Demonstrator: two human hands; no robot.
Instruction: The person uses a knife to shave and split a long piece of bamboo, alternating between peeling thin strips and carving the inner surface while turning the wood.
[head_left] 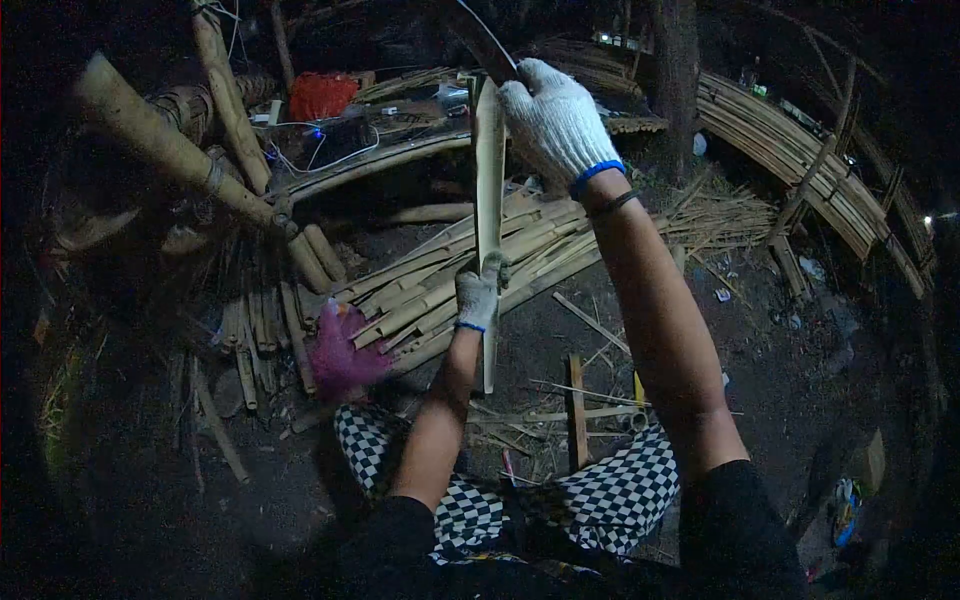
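Note:
My left hand (478, 296), in a white knit glove with a blue cuff, grips a long split bamboo piece (489, 190) below its middle. The piece stands nearly upright in front of me, its hollow face showing. Raised near its top end, my gloved right hand (560, 118) is closed on a large knife (482, 42). The dark blade points up and left past the upper edge of the view; the handle is hidden in the fist. Behind the left hand lies a pile of split bamboo (440, 290).
A pink bag (345, 350) sits at the pile's left end. Bamboo poles (170, 140) slant at the upper left, near a red bag (322, 96) on a dark platform. Long bamboo strips (790, 150) rest at the right. Scraps and a wooden stick (577, 410) lie on the ground before my checkered trousers.

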